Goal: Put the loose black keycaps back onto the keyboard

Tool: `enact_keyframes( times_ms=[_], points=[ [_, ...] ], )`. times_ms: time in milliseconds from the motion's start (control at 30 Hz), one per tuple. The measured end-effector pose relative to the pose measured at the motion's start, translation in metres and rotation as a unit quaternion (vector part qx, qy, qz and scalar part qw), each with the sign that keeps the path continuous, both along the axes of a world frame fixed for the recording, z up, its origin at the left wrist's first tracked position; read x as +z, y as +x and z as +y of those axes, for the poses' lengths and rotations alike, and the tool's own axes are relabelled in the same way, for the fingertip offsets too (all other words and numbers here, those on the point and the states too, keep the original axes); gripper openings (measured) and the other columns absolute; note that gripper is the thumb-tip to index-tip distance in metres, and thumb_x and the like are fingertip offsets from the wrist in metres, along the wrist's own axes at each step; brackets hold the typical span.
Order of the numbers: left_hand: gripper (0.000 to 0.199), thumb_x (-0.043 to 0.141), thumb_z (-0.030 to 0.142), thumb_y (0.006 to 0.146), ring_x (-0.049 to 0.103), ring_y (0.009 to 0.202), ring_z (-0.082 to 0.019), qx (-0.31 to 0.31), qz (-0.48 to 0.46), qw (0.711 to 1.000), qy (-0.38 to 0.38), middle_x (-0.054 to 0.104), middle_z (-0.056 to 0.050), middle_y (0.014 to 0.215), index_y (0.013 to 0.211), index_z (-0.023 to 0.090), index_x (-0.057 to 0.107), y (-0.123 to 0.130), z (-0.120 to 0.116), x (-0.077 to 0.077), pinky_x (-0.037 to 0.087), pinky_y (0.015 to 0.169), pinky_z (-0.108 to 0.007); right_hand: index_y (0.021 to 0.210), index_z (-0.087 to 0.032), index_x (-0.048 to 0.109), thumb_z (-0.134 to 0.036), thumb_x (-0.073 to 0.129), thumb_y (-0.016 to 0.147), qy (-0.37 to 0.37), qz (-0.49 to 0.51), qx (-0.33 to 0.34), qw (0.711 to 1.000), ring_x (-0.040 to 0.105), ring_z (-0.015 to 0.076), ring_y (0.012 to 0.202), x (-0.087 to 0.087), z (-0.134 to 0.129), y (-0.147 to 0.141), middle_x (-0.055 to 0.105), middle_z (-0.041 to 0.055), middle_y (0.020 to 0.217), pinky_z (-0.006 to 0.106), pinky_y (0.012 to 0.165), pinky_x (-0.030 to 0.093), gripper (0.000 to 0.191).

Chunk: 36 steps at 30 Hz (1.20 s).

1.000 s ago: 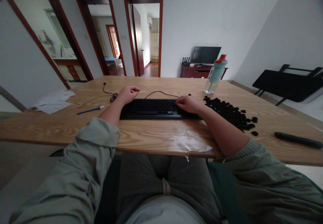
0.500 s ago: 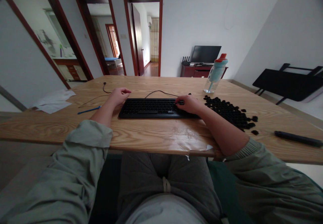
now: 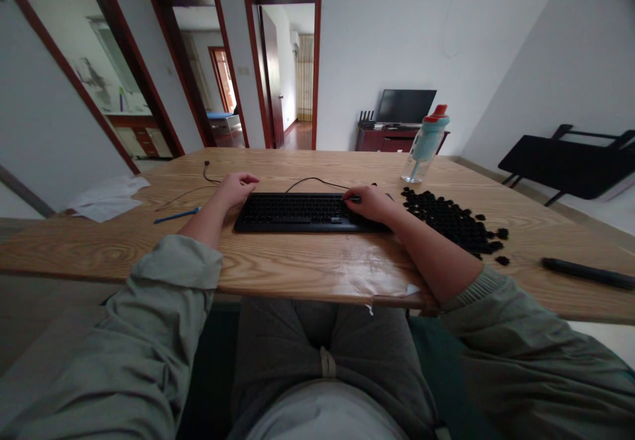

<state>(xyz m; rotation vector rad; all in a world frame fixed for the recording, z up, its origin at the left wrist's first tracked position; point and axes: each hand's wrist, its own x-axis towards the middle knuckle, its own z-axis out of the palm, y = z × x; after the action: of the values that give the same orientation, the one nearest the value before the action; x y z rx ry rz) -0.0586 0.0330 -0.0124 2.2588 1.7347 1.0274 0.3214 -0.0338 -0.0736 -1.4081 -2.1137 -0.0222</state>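
A black keyboard (image 3: 297, 210) lies on the wooden table with its cable trailing from the back edge. My left hand (image 3: 239, 187) is at the keyboard's back left corner, fingers curved and apart, with nothing visible in them. Over the right part of the keys is my right hand (image 3: 368, 202), its fingers bent together and pointing down; whether something small is between them is too small to tell. A spread pile of small black pieces (image 3: 446, 218) lies just right of the keyboard, partly behind my right forearm.
A clear bottle with a red lid (image 3: 425, 143) stands behind the pile. Crumpled white paper (image 3: 110, 198) and a blue tool (image 3: 176, 216) lie at the left. A black cylindrical object (image 3: 588, 272) lies near the right edge of the wooden table (image 3: 292, 268).
My right hand has shifted very slightly left over the keys. My left hand and the keyboard look the same, apart from a slight shift of the whole view.
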Motion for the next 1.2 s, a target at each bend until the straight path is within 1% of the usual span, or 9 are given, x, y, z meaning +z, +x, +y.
enact_keyframes(
  times_ms=[133,300,567,667,800,900,1000,1100,1200],
  points=[
    [0.032,0.061,0.026,0.081,0.056,0.067,-0.014,0.0,-0.006,1.0,-0.011,0.068,-0.006,0.081,0.107,0.012,0.073,0.002,-0.002,0.001,0.046,0.068,-0.025,0.104,-0.018,0.076,-0.027,0.061,0.083,-0.01,0.07,-0.007,0.997,0.057,0.0142,0.066,0.003,-0.004,0.005,0.067,0.0044,0.076,0.027,0.068,0.044,0.027],
    [0.029,0.062,0.025,0.08,0.057,0.07,-0.014,-0.012,0.0,1.0,0.001,0.068,-0.006,0.083,0.103,0.012,0.074,-0.002,0.004,-0.001,0.046,0.072,-0.025,0.102,-0.017,0.077,-0.03,0.063,0.084,-0.028,0.103,-0.018,0.994,0.054,0.0133,0.063,0.005,-0.01,0.013,0.064,0.0036,0.07,0.026,0.066,0.044,0.026],
    [0.03,0.063,0.024,0.077,0.057,0.069,-0.015,-0.014,0.005,1.0,0.002,0.068,-0.006,0.079,0.102,0.013,0.075,-0.002,0.005,-0.003,0.047,0.073,-0.026,0.11,-0.023,0.075,-0.028,0.06,0.087,-0.014,0.04,-0.059,0.997,0.062,0.0183,0.076,0.002,0.008,0.005,0.071,0.0063,0.087,0.031,0.076,0.046,0.028],
    [0.03,0.063,0.025,0.077,0.057,0.068,-0.015,-0.022,-0.008,1.0,0.001,0.068,-0.006,0.08,0.102,0.013,0.074,-0.002,0.005,-0.003,0.046,0.071,-0.026,0.11,-0.021,0.074,-0.028,0.059,0.088,-0.005,0.031,-0.039,0.999,0.063,0.0188,0.08,0.002,0.012,0.003,0.072,0.007,0.095,0.032,0.079,0.048,0.027],
    [0.029,0.065,0.028,0.075,0.056,0.071,-0.015,-0.045,-0.041,0.998,0.007,0.068,-0.007,0.083,0.097,0.012,0.073,0.002,-0.004,0.003,0.044,0.069,-0.025,0.107,-0.02,0.074,-0.029,0.058,0.09,0.013,0.055,-0.013,0.998,0.063,0.0176,0.076,0.009,0.007,-0.006,0.072,0.0066,0.096,0.032,0.079,0.049,0.025],
    [0.04,0.068,0.036,0.076,0.056,0.071,-0.013,-0.105,-0.124,0.987,-0.022,0.069,-0.009,0.092,0.106,0.01,0.07,0.02,-0.024,0.011,0.045,0.066,-0.024,0.114,-0.019,0.07,-0.028,0.06,0.088,0.052,0.092,0.005,0.994,0.063,0.0175,0.076,0.023,-0.002,-0.029,0.072,0.0066,0.1,0.032,0.079,0.049,0.029],
    [0.054,0.066,0.045,0.08,0.059,0.073,-0.012,-0.23,-0.181,0.953,-0.082,0.069,-0.011,0.103,0.123,0.012,0.063,0.05,-0.045,0.014,0.046,0.066,-0.024,0.129,-0.021,0.059,-0.026,0.06,0.087,0.129,0.105,0.061,0.984,0.064,0.0188,0.081,0.038,-0.011,-0.068,0.07,0.006,0.108,0.033,0.079,0.049,0.042],
    [0.058,0.074,0.046,0.075,0.059,0.071,-0.012,-0.302,-0.17,0.933,-0.098,0.07,-0.011,0.097,0.12,0.01,0.064,0.075,-0.056,0.011,0.047,0.066,-0.024,0.129,-0.021,0.058,-0.022,0.056,0.088,0.183,0.075,0.105,0.975,0.063,0.0221,0.094,0.046,-0.018,-0.102,0.068,0.0074,0.115,0.036,0.085,0.048,0.041],
    [0.055,0.078,0.045,0.072,0.061,0.075,-0.013,-0.323,-0.172,0.926,-0.088,0.07,-0.011,0.096,0.112,0.009,0.068,0.079,-0.057,0.009,0.048,0.072,-0.026,0.129,-0.02,0.058,-0.02,0.053,0.088,0.2,0.072,0.107,0.971,0.062,0.0227,0.098,0.044,-0.022,-0.117,0.065,0.0087,0.121,0.036,0.087,0.047,0.041]
  ],
)
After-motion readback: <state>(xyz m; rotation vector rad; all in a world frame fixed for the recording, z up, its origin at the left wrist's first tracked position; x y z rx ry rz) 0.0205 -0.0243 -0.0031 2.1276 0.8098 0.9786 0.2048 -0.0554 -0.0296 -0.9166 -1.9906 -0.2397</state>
